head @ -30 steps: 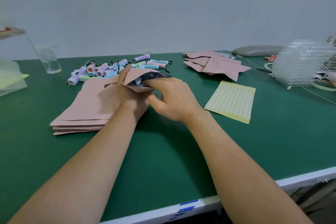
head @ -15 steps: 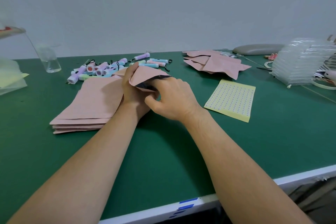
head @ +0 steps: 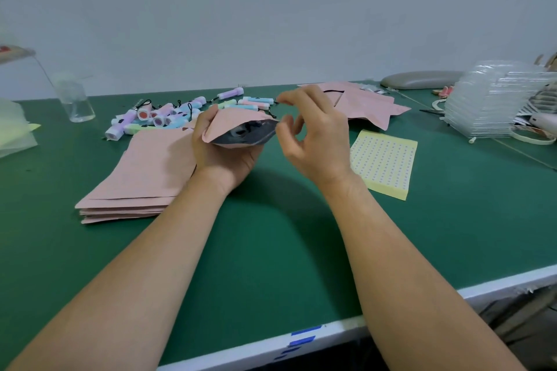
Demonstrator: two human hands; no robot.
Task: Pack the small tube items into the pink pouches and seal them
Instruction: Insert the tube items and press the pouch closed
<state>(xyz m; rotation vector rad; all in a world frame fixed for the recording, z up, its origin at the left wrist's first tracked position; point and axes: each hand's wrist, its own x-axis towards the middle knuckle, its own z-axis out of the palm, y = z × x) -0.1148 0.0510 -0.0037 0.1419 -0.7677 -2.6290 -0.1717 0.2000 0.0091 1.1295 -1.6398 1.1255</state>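
My left hand (head: 224, 156) grips a pink pouch (head: 238, 125) above the green table, its mouth gaping toward me with a dark silvery inside. My right hand (head: 313, 135) hovers just right of the pouch mouth, fingers loosely curled and holding nothing. A flat stack of pink pouches (head: 141, 181) lies to the left under my left forearm. Several pastel tubes (head: 162, 117) with black cords lie scattered behind the pouch. Further pink pouches (head: 370, 108) lie in a loose pile at the back right.
A yellow sheet of small round stickers (head: 384, 163) lies right of my right hand. A clear glass bottle (head: 75, 99) stands at the back left. Stacked clear plastic trays (head: 494, 105) and a grey pad (head: 422, 80) sit at the back right. The table's white front edge (head: 331, 331) runs below.
My right hand has pulled out of the pouch mouth and moved right, fingers now spread apart. The pouch has lifted and its opening gapes wider toward me.
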